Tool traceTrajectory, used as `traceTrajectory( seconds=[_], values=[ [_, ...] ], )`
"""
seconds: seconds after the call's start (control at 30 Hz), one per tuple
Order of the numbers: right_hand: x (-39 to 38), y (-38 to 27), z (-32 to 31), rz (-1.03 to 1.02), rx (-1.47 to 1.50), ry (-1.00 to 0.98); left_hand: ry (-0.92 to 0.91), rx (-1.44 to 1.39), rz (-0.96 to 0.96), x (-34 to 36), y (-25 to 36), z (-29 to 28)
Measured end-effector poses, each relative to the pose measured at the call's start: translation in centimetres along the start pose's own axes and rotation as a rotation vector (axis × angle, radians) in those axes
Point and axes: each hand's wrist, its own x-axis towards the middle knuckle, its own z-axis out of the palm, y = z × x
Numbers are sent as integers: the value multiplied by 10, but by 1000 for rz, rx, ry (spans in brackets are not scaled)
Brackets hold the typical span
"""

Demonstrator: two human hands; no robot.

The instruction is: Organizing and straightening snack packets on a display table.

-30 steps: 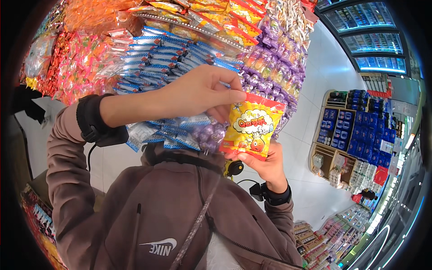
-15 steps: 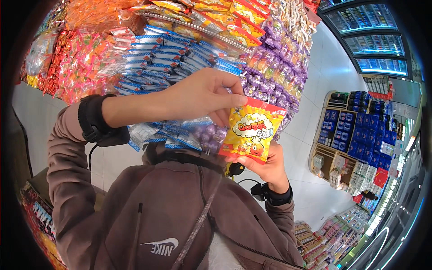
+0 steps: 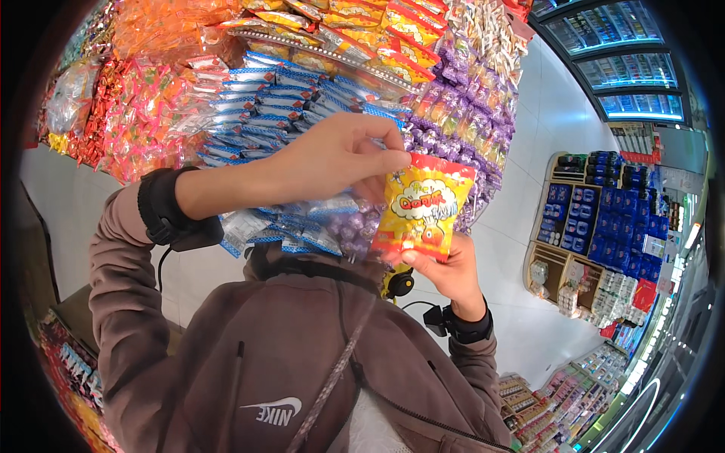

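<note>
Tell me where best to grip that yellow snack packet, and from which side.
Grip the yellow snack packet at its flat sealed edges: the left hand pinches the red top corner from above, the right hand supports the bottom edge from below. Its puffed middle looks crushable.

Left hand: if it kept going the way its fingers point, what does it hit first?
The left hand already pinches the top edge of the yellow snack packet, its fingers pointing right and slightly down. Beyond that, probably the purple packets on the rack behind; depth is unclear.

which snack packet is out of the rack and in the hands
The yellow packet with red edges: left hand pinches its top, right hand its bottom. The others hang.
</note>
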Motion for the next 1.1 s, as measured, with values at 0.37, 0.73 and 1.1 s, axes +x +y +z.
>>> traceTrajectory(
  seconds=[0.37,0.73,1.1],
  values=[
    [0,-25,-18,-194,-550,195,118,1265,736,-15,-14,14],
    [17,-26,14,-340,-776,124,151,1331,997,-26,-16,25],
    [38,-32,44,-118,-761,432,191,1285,826,-58,7,-46]
  ],
)
